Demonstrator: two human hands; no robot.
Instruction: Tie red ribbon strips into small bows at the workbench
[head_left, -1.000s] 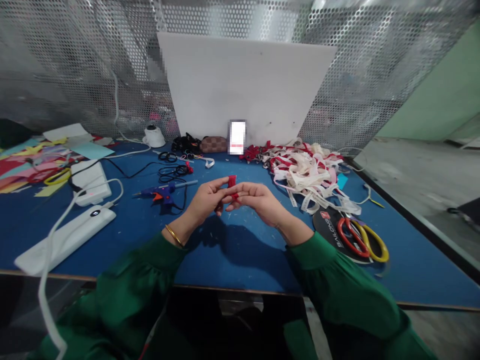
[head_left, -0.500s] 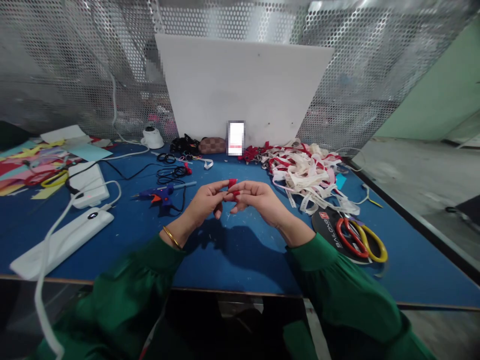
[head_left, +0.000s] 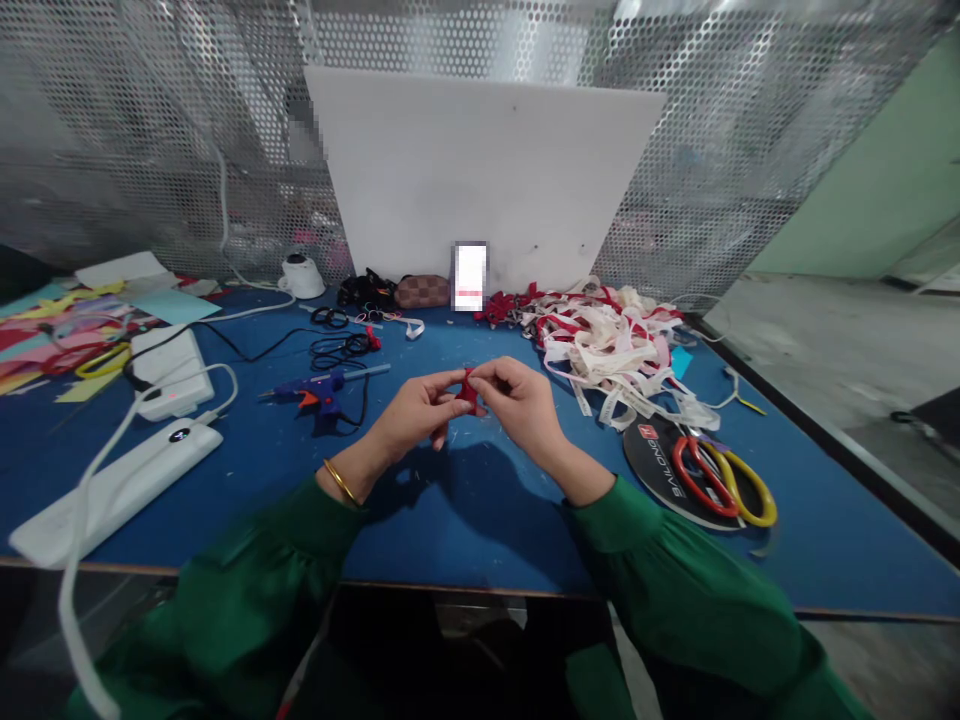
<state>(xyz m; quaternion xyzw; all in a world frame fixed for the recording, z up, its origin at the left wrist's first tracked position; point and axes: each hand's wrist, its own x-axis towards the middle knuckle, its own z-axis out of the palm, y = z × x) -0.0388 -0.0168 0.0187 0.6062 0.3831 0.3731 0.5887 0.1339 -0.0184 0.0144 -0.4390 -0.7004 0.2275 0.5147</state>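
Both hands meet above the middle of the blue table, around a small red piece of ribbon (head_left: 468,390). My left hand (head_left: 416,412) pinches it from the left between thumb and fingers. From the right, my right hand (head_left: 517,400) has its thumb and fingertips closed on the same piece. Fingers cover part of the ribbon, so its full shape is hidden. To the left of my left hand lies a blue glue gun (head_left: 319,390) with an orange trigger. A tangled pile of white and red ribbons (head_left: 607,340) lies beyond my right hand.
Red-handled scissors (head_left: 701,478) and yellow-handled ones (head_left: 750,485) rest on a black disc at right. A white power bank (head_left: 120,490), a white power strip (head_left: 174,370) and coloured sheets (head_left: 45,335) are at left. A lit phone (head_left: 470,275) leans against a white board (head_left: 487,170).
The red ribbon has come lower between the fingers, and my right hand's fingers have curled into a tighter pinch on it. My left thumb has moved up against it.
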